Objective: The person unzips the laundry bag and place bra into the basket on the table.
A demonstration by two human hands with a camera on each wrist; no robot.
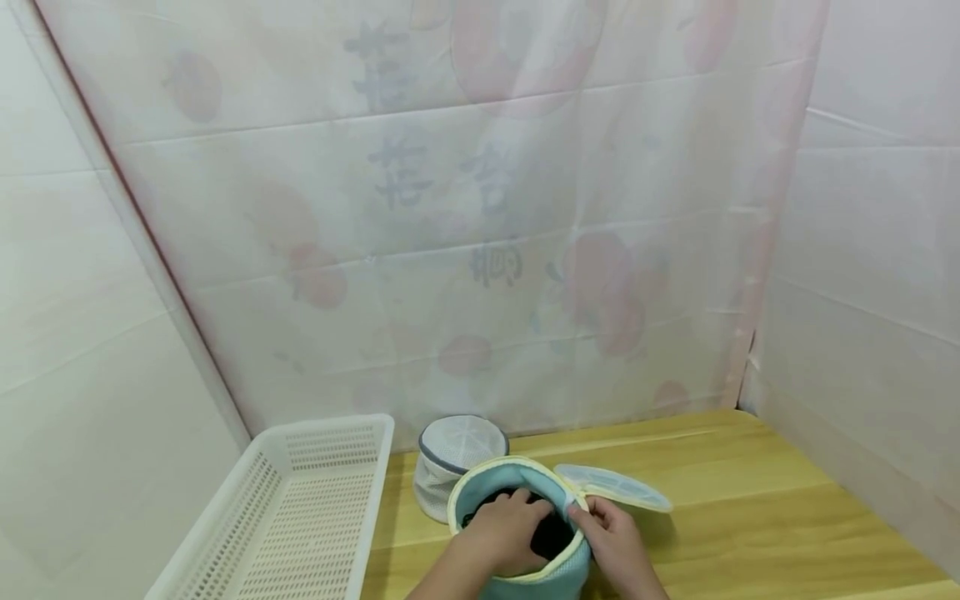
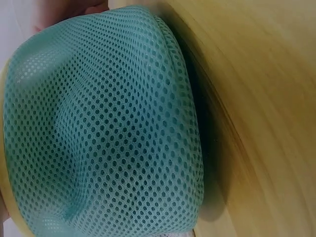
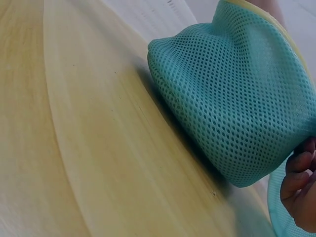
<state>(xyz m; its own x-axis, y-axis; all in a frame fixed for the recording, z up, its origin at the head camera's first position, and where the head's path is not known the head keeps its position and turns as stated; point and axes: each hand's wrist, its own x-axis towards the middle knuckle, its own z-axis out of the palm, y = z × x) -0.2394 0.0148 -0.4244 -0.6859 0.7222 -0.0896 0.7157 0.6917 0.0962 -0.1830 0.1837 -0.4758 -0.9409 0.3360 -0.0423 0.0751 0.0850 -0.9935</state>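
A teal mesh laundry bag [image 1: 536, 583] with a yellow-trimmed round rim stands on the table, its top open. My left hand [image 1: 506, 533] reaches in over the near rim, fingers spread on black cloth [image 1: 553, 533] inside; whether they grip it I cannot tell. At the right side of the rim, my right hand [image 1: 617, 537] pinches the edge between thumb and fingers. The bag's round lid [image 1: 618, 486] is folded back to the right, above the tabletop. In the right wrist view, curled fingers [image 3: 296, 180] show beside the bag's wall [image 3: 222, 103].
To the left lies a long white plastic basket [image 1: 378, 492] with slotted walls. Behind the bag, a white mesh laundry bag [image 1: 465, 442] with grey trim stands near the back curtain [image 1: 420, 317]. Wood-patterned tabletop [image 1: 750, 517] extends to the right, up to a pale side curtain.
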